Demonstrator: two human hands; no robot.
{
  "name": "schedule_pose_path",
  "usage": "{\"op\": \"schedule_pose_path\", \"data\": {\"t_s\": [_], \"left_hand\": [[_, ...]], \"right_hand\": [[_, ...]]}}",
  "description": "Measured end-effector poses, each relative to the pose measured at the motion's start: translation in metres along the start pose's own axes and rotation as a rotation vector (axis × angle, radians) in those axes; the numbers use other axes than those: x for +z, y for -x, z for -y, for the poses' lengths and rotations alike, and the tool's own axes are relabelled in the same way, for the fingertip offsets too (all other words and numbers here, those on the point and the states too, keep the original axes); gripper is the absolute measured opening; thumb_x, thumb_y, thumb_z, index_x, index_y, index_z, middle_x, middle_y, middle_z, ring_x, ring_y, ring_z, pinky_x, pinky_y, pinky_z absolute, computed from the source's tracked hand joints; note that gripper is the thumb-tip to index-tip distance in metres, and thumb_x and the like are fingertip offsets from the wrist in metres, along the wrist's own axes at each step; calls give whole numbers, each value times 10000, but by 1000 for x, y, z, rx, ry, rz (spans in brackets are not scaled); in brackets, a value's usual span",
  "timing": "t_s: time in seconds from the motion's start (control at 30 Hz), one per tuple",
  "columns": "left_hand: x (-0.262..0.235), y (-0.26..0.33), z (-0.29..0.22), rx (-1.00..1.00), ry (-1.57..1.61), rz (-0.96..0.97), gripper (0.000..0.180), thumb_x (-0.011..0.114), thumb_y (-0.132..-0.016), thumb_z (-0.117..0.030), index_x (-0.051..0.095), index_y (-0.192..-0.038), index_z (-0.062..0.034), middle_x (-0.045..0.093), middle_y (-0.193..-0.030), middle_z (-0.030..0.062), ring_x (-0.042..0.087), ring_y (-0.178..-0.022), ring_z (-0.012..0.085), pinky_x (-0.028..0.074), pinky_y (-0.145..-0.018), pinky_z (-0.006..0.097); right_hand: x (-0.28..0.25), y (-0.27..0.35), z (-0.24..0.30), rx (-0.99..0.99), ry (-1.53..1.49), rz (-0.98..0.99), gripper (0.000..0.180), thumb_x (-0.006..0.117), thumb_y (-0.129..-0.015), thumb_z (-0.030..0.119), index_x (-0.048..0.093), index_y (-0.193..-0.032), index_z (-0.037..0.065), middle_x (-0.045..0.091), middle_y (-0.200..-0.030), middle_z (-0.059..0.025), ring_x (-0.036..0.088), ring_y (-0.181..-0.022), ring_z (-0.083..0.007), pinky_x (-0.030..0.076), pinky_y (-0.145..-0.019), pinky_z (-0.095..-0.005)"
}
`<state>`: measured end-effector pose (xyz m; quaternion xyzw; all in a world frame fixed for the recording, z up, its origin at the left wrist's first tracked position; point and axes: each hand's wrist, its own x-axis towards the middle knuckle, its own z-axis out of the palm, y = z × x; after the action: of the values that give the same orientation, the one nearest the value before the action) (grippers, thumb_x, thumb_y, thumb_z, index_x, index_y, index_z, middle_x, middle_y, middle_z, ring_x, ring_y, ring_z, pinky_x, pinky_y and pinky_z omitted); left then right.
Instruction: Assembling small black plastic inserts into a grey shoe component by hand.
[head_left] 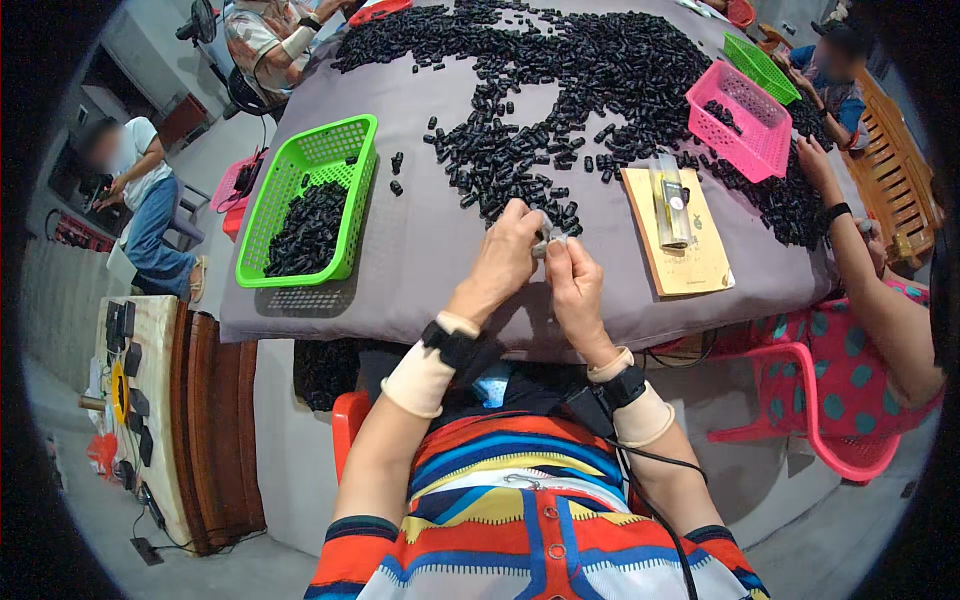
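Observation:
My left hand (pixel 503 258) and my right hand (pixel 577 297) meet over the near part of the cloth-covered table (pixel 420 275). Both have their fingertips pinched together. Something greyish shows at the fingertips, too small and covered to name. Just beyond the hands lies a spread pile of small black cylindrical plastic pieces (pixel 500 170). To the left stands a green perforated basket (pixel 367 200), partly filled with the same pieces. On the right, a yellowish notebook (pixel 690 275) carries a clear plastic case (pixel 670 205).
A pink basket (pixel 770 150) and another green basket (pixel 760 68) stand at the far right. A person's arm (pixel 830 190) reaches onto the table there. Another person (pixel 270 45) works at the far left. A wooden bench (pixel 190 400) is on my left; black cables hang from my right wrist.

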<state>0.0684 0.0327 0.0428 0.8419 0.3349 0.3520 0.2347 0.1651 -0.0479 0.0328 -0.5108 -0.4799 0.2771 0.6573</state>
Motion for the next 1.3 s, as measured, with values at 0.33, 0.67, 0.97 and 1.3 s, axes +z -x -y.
{"op": "schedule_pose_path", "data": {"t_s": [0.33, 0.67, 0.97, 1.3], "left_hand": [[13, -3, 13, 22, -82, 91, 146, 593, -729, 2, 527, -859, -8, 481, -852, 176, 517, -777, 388, 442, -655, 434], [-21, 30, 8, -135, -43, 82, 173, 635, -709, -13, 540, -850, 22, 492, -834, 165, 530, -774, 344, 441, -667, 411], [-18, 42, 1, -97, -15, 14, 207, 639, -694, 6, 548, -880, -4, 541, -842, 177, 547, -831, 393, 450, -709, 432], [-27, 46, 6, -465, 717, 20, 219, 651, -769, 30, 606, -978, -19, 622, -783, -2, 559, -650, 47, 469, -553, 214]], "right_hand": [[-10, -7, -1, 14, 5, 5, 317, 525, -935, 275, 513, -760, 11, 462, -572, -8, 384, -564, -57, 339, -474, -271], [-4, -6, -6, 7, 176, 24, 323, 541, -916, 269, 511, -732, 5, 504, -570, -128, 412, -498, -146, 361, -470, -332], [-1, -3, -4, -3, 290, 71, 316, 549, -909, 264, 509, -734, 5, 527, -591, -146, 456, -487, -211, 381, -485, -347], [1, 0, -7, 20, 201, 112, 354, 561, -907, 296, 489, -713, 9, 445, -543, -83, 373, -527, -100, 347, -467, -302]]}}
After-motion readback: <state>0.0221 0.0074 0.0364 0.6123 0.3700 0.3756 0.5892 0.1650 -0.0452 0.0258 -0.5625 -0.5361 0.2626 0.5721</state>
